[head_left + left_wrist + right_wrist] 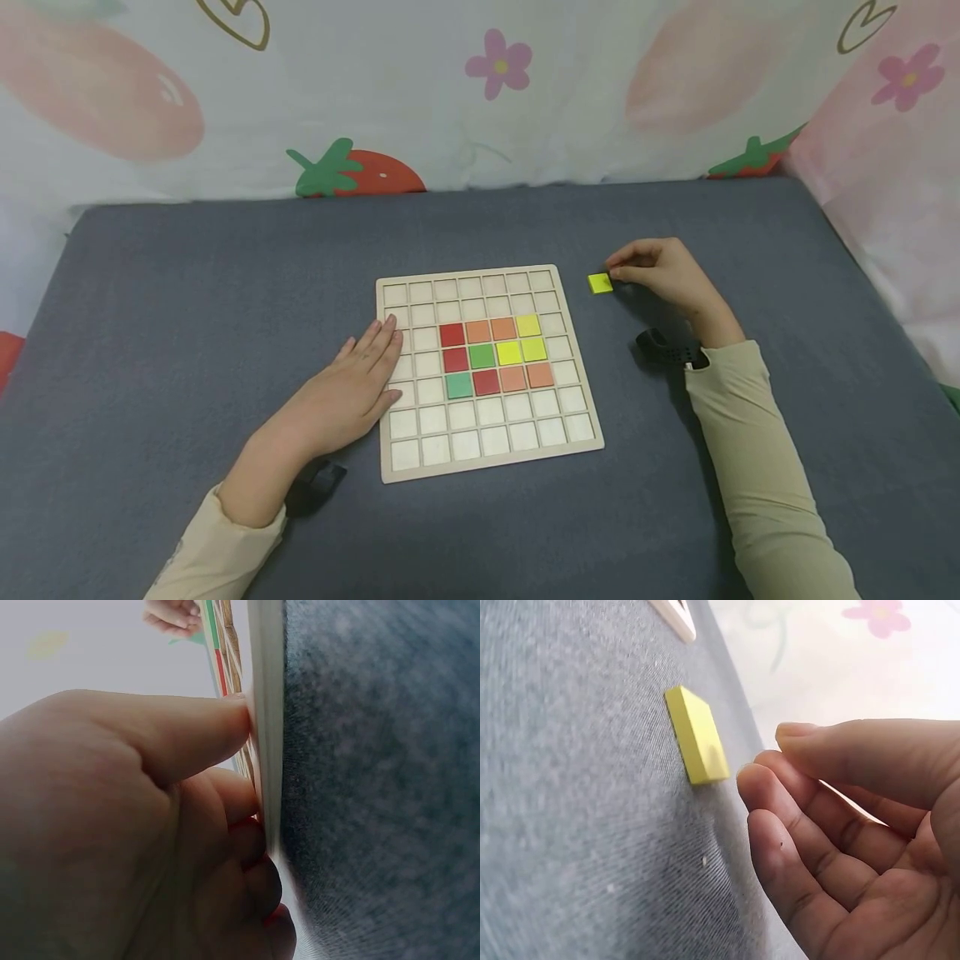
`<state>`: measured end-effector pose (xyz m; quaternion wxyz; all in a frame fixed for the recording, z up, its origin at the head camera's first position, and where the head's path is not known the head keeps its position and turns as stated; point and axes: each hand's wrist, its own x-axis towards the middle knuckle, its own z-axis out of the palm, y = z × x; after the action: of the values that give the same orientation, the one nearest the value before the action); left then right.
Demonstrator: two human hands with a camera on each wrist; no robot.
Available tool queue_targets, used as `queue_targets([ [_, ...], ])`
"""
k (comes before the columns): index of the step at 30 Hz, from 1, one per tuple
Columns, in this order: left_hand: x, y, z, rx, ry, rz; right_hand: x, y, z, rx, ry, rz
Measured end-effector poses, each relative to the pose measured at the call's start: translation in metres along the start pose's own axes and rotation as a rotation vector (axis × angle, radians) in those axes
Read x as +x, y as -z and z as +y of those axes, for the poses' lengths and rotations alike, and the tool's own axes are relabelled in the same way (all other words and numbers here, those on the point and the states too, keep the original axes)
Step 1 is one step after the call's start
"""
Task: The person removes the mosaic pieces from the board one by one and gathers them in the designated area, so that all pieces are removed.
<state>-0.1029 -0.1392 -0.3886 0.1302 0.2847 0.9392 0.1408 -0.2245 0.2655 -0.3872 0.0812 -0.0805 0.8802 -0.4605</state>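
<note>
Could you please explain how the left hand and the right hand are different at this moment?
The left hand rests on the left edge of the board; the right hand is apart from the board, close to a loose yellow tile. The left hand's fingers are extended, while the right hand's fingers are bent. Both come out of pale sleeves, and neither holds a tile.

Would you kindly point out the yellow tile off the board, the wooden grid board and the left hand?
Yellow tile (600,283): head view, middle of its top face.
Wooden grid board (494,439): head view, an empty cell in the bottom row.
Left hand (347,393): head view, back of the hand.
</note>
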Motion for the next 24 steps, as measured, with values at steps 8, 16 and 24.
queue_targets([
  [8,0.001,-0.001,0.0,0.009,0.007,-0.013,-0.004,-0.002,-0.012,0.066,0.017,-0.017],
  [16,-0.002,0.003,0.001,0.007,0.003,0.003,-0.007,-0.006,-0.027,0.086,0.06,-0.055],
  [24,0.0,0.002,0.0,0.002,0.0,-0.014,-0.012,-0.015,-0.04,0.101,0.084,-0.119],
])
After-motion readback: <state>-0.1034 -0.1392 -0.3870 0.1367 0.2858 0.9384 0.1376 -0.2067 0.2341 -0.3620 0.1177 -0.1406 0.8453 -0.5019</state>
